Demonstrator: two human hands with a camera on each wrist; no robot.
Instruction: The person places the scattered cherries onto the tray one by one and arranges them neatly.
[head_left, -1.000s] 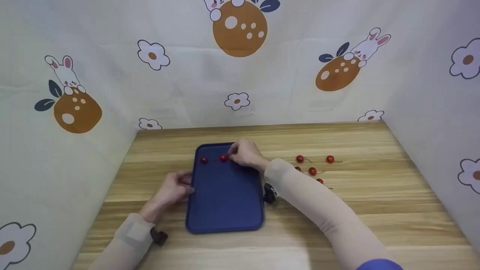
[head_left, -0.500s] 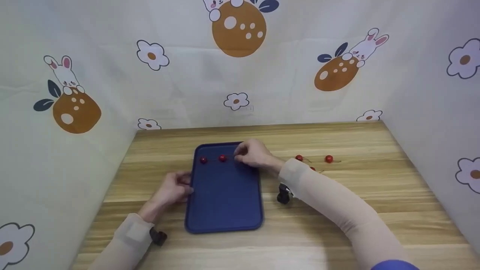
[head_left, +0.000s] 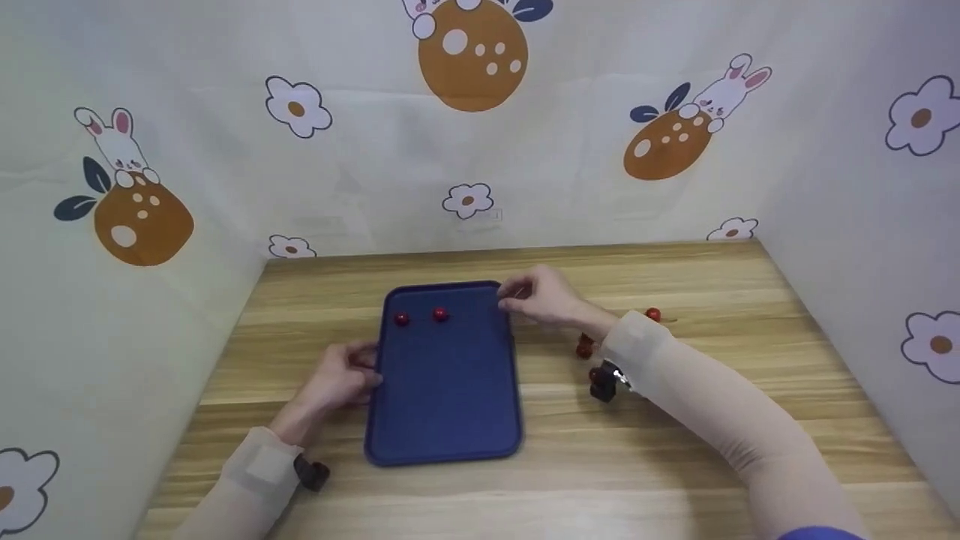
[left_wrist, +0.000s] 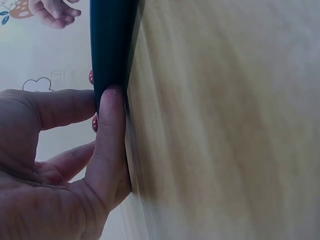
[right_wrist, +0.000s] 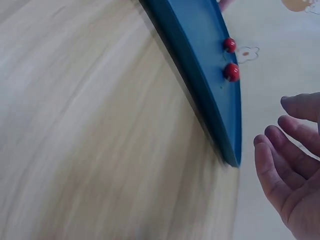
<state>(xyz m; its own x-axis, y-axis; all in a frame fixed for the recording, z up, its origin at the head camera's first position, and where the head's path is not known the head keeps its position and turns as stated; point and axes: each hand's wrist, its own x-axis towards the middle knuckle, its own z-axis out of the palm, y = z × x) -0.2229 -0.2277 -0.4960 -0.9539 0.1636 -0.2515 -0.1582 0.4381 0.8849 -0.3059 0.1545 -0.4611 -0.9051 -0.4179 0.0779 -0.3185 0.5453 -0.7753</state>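
Note:
In the head view, a dark blue tray (head_left: pixel 442 382) lies on the wooden table with two red cherries on it, the left cherry (head_left: pixel 402 319) and the right cherry (head_left: pixel 440 314), near its far end. My left hand (head_left: pixel 339 377) holds the tray's left edge; the left wrist view has one fingertip on the outer wall and another finger reaching the rim. Beyond the tray's far right corner hovers my right hand (head_left: pixel 546 297), fingers loosely bent. Nothing sits between those fingers (right_wrist: pixel 270 160) in the right wrist view.
Right of the tray, several loose cherries lie on the table, among them one cherry (head_left: pixel 584 350) by the right wrist camera (head_left: pixel 604 381) and a far cherry (head_left: pixel 653 314). The right sleeve (head_left: pixel 705 390) covers part of that area. Patterned cloth walls (head_left: pixel 375 165) enclose the table.
My right hand has moved right, away from the right cherry on the tray and past the tray's edge, its fingers spreading apart. The left hand stays at the tray's left edge.

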